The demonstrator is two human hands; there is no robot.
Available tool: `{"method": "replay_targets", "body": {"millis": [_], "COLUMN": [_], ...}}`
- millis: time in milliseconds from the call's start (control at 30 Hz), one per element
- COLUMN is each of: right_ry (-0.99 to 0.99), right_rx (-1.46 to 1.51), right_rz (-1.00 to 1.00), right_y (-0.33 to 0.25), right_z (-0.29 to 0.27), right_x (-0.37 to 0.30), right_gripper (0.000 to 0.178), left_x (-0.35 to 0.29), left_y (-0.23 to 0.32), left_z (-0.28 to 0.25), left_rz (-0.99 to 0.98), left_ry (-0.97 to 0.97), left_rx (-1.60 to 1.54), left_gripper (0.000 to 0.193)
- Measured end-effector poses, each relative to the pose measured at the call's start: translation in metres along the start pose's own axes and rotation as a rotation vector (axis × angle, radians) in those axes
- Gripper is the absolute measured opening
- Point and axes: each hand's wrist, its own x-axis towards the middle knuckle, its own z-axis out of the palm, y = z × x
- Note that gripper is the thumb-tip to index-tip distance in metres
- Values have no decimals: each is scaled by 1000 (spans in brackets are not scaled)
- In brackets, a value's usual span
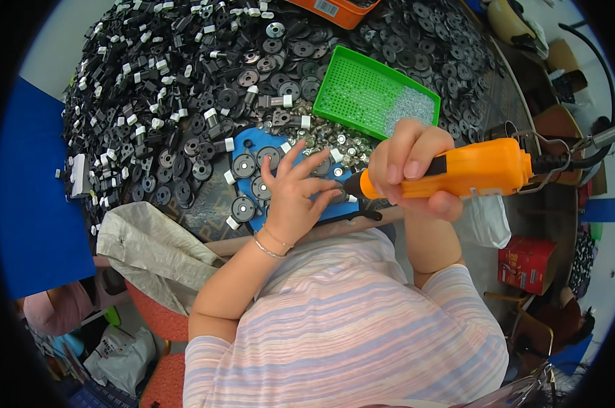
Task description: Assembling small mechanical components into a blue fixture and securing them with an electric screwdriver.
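My right hand point(416, 163) is wrapped round an orange electric screwdriver point(481, 166), which lies nearly level with its dark nose to the left. That nose meets a black disc point(337, 194), partly hidden by fingers, at the edge of a blue mat point(256, 216). Thumb and forefinger of my left hand point(295, 198) pinch this disc; the other fingers stretch away, spread. More black discs with metal centres, such as this disc point(243, 209), rest on the mat with small white-ended parts attached. Small silver metal pieces point(348, 146) lie loose just beyond my hands.
A green perforated tray point(331, 85) holds many small clear or silvery pieces. Heaps of black parts with white ends point(144, 102) and black discs point(423, 41) cover the table. An orange bin point(348, 13) stands at the far edge. The screwdriver's cable hangs from a metal hook point(559, 153) at right.
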Motion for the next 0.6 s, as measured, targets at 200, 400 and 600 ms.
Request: {"method": "replay_targets", "body": {"millis": [200, 400, 600], "right_ry": [34, 87, 90], "right_rx": [-44, -147, -180], "right_rz": [51, 69, 92], "right_y": [6, 24, 37], "right_z": [2, -4, -4], "right_x": [-6, -11, -13], "right_gripper": [30, 32, 31], "left_x": [-3, -1, 2], "left_y": [-1, -2, -5], "left_z": [3, 2, 4], "left_rz": [2, -11, -4], "left_ry": [-57, -151, -191], "left_rx": [93, 144, 178], "left_gripper": [35, 48, 43]}}
